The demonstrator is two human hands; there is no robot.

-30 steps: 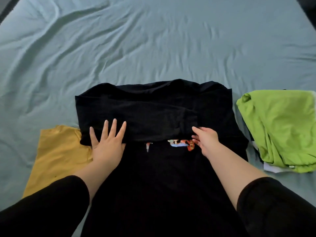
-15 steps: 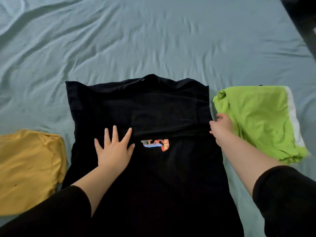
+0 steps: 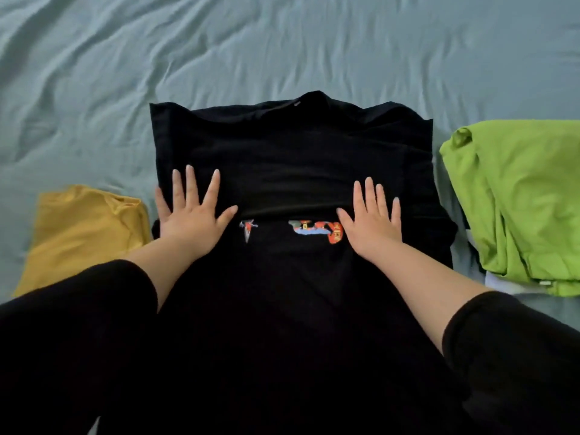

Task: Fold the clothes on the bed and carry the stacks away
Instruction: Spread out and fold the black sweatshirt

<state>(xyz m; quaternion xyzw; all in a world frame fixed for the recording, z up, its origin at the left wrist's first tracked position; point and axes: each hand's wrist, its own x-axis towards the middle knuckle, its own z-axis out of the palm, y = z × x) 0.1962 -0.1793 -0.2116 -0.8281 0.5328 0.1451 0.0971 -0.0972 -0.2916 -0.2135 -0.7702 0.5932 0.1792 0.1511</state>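
At the left edge of the wrinkled pale blue-green bed sheet (image 3: 282,48) lies a folded mustard-yellow cotton garment (image 3: 81,233), just beside the near left corner of the large black T-shirt (image 3: 292,152) that is spread flat in the middle of the bed. The left hand (image 3: 191,215) lies palm down on the black shirt's left side, fingers straight and spread, pressing the cloth and gripping nothing. Its fingertips rest on a band of black fabric folded across the shirt. Below that fold's near edge, between the two hands, parts of a small red, blue and orange printed graphic (image 3: 317,230) show. The right hand (image 3: 370,221) is likewise flat and splayed on the shirt's right side, its fingers over the same fold, holding nothing. Both forearms are bare below black sleeves (image 3: 75,324). To the right of the shirt, a loosely folded lime-green garment (image 3: 521,199) sits on something white (image 3: 502,282), of which only an edge shows.
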